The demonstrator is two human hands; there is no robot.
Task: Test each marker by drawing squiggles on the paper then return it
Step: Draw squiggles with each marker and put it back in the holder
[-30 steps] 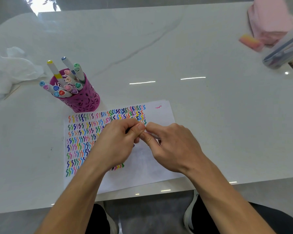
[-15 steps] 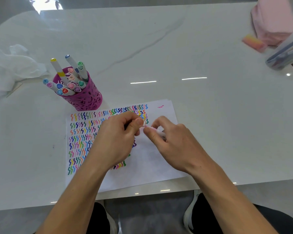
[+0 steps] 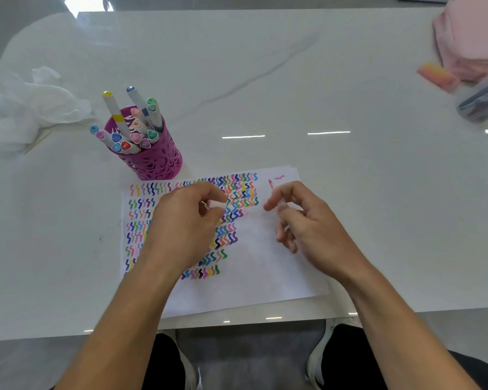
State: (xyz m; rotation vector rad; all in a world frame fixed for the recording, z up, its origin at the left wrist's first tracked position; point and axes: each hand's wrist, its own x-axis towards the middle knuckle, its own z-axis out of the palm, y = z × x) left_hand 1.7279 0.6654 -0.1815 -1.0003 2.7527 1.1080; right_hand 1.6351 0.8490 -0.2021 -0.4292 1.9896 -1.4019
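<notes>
I note the hands, joined half a second ago, are now apart over the paper (image 3: 265, 271) at the tabletop's near edge. The left hand (image 3: 186, 226) pinches a pale cap (image 3: 219, 205). The right hand (image 3: 307, 229) grips the marker (image 3: 271, 184), pink tip bared near the sheet's far right corner. Blurred fingers hide most of its barrel. The cup (image 3: 155, 161) stands just beyond the paper's far left corner.
</notes>
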